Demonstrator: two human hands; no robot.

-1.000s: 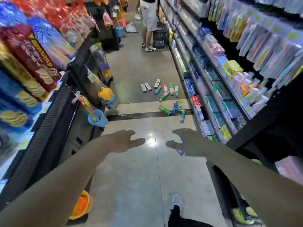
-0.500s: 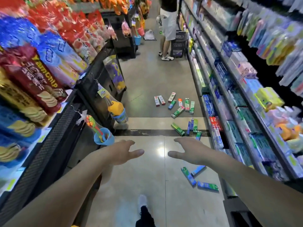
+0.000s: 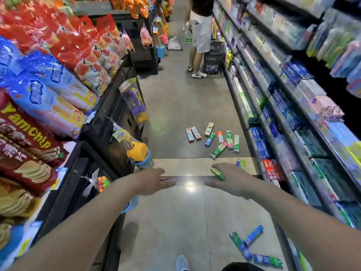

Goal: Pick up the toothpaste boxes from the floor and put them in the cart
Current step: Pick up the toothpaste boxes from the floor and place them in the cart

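Observation:
Several toothpaste boxes (image 3: 218,139) lie scattered on the aisle floor ahead, green, blue, red and white. Three more boxes (image 3: 252,245) lie on the floor at the lower right, near my feet. My left hand (image 3: 154,181) and my right hand (image 3: 230,178) are stretched forward above the floor, palms down, fingers relaxed, holding nothing. A green box (image 3: 216,173) shows just past my right hand's fingers, partly hidden by them. A dark basket cart (image 3: 214,57) stands far down the aisle beside a person.
Snack bags fill the left shelving (image 3: 48,94), with toys hanging on its black mesh side (image 3: 109,122). Boxed goods fill the right shelves (image 3: 283,118). A person in white shorts (image 3: 201,36) stands at the far end. A dark floor strip (image 3: 187,180) crosses the aisle.
The view has advanced along the aisle and tipped up. The scattered boxes now lie closer, and three boxes have come into view near my feet. Both hands stay outstretched and hold nothing.

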